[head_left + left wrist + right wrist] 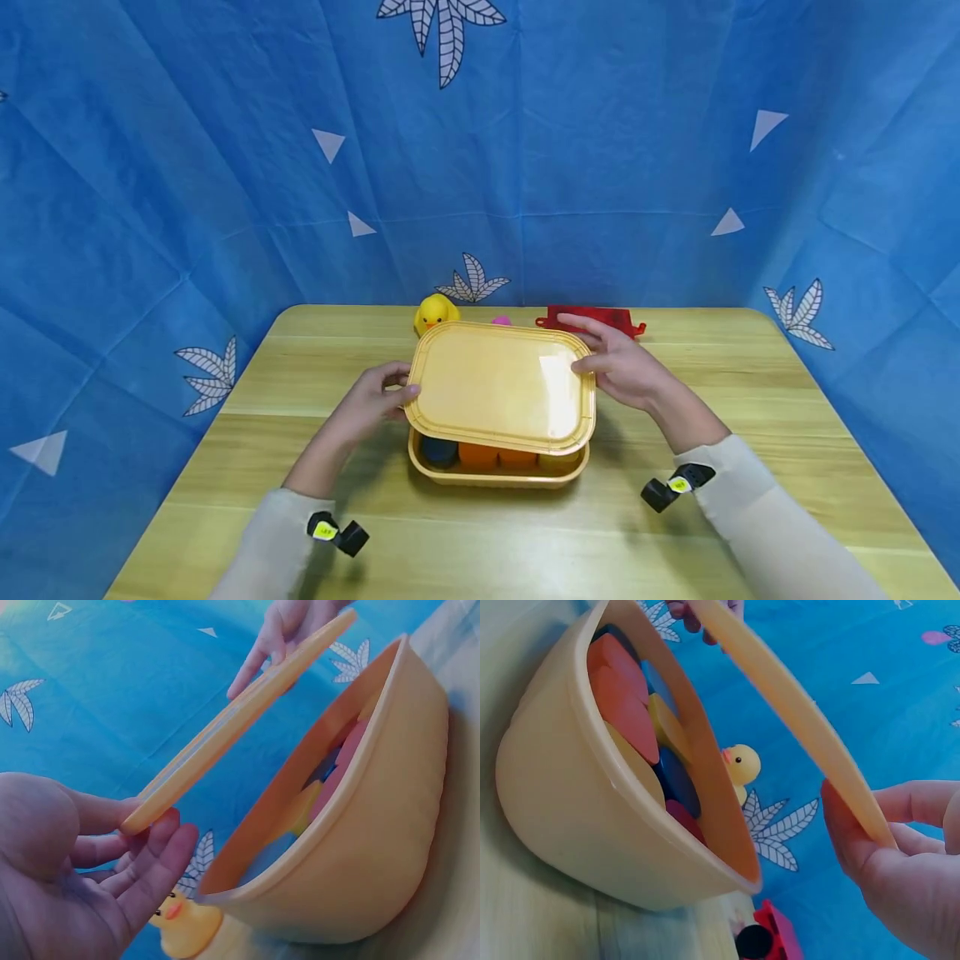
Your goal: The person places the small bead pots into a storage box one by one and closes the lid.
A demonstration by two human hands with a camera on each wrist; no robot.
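A yellow rectangular lid [495, 383] is held by both hands above a yellow plastic box [498, 481], apart from its rim in both wrist views. My left hand [378, 392] pinches the lid's left edge between thumb and fingers. At the opposite edge my right hand [618, 367] grips it, thumb on top, with the index finger pointing outward. Inside the box lie several coloured blocks, among them an orange block [477, 456], a dark blue block [438, 452] and, in the right wrist view, a yellow block [667, 727]. The lid hides much of them in the head view.
Behind the box stands a yellow rubber duck [436, 312]. A red toy piece [592, 318] lies at the table's back edge, and a small pink thing [502, 320] shows over the lid. Blue patterned cloth [600, 167] hangs around the wooden table [300, 467].
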